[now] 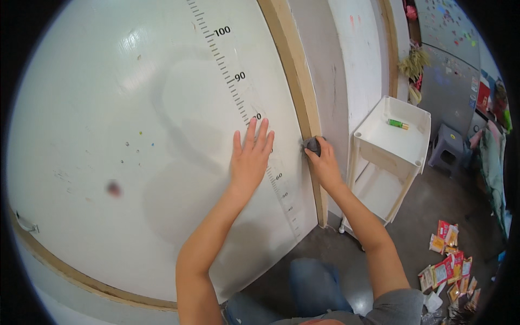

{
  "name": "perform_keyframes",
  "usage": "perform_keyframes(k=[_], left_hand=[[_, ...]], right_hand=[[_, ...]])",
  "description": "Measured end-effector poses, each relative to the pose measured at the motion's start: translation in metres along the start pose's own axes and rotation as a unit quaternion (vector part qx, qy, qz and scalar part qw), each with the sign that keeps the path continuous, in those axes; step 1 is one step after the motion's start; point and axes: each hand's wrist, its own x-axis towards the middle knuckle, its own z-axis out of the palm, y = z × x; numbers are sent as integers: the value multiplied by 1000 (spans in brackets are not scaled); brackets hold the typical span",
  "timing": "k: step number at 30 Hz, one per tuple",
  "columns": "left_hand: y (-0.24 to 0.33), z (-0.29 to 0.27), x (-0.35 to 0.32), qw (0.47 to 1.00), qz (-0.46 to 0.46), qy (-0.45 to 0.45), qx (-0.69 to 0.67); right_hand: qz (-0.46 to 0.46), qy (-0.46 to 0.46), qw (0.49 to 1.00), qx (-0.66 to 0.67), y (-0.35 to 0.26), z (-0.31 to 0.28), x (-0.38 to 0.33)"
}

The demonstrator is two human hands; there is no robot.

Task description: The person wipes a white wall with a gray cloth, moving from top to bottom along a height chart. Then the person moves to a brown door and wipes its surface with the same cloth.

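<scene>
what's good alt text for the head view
A person's right hand holds a dark gray cloth-like item against wooden trim, while the left hand spreads over a white ruler-marked panel. A white cart stands at right.

The right hand (325,164) partly hides the dark grey item (311,145).

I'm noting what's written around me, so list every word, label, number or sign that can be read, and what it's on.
White panel: black scale with numbers and tick marks, legible toward the top, partly hidden by the left hand; I don't copy figures.
Red and yellow packets, lower right: printing too small to read.
Green tube on white trolley: too small to read.
Grey cabinet: small labels, unreadable.
</scene>
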Motion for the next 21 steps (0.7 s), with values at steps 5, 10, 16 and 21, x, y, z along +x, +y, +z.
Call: perform_keyframes(k=[5, 10, 16, 21], left_hand=[[-5, -2, -5, 1000, 7, 2, -12], [-3, -13, -21, 998, 34, -1, -47], [15, -21, -68, 996, -22, -47, -79], [23, -8, -89, 997, -44, -51, -30]], right_hand=[[-24, 85, 992, 95, -37, -25, 47], [-30, 128, 989, 63, -74, -23, 119], [-19, 62, 998, 5, -63, 12, 71], [50, 25, 998, 30, -45, 51, 5]])
